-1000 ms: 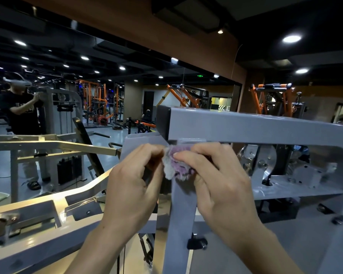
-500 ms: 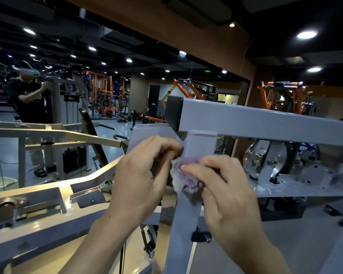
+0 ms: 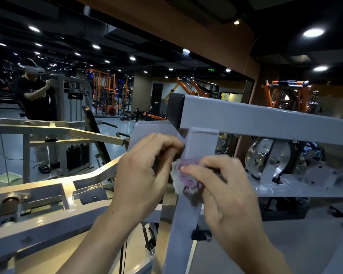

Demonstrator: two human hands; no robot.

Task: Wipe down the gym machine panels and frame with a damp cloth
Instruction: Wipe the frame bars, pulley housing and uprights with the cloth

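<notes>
A grey steel gym machine frame fills the view: a horizontal top beam [image 3: 265, 117] and an upright post [image 3: 182, 230] running down from it. A crumpled purple and white cloth [image 3: 183, 177] lies wrapped against the upright post a little below the joint. My right hand [image 3: 224, 190] presses the cloth onto the post from the right with curled fingers gripping it. My left hand [image 3: 145, 175] curls round the left side of the post and holds the cloth's other end there; its fingertips are hidden behind the post.
A pale lever arm [image 3: 48, 204] of the machine reaches out to the left. A chrome pulley [image 3: 265, 157] sits behind the frame on the right. A wall mirror reflects a person [image 3: 36, 95] in black and orange racks [image 3: 107, 91].
Both hands and the cloth have slid down the upright post, away from the joint under the top beam. The head view has shifted a little left and down.
</notes>
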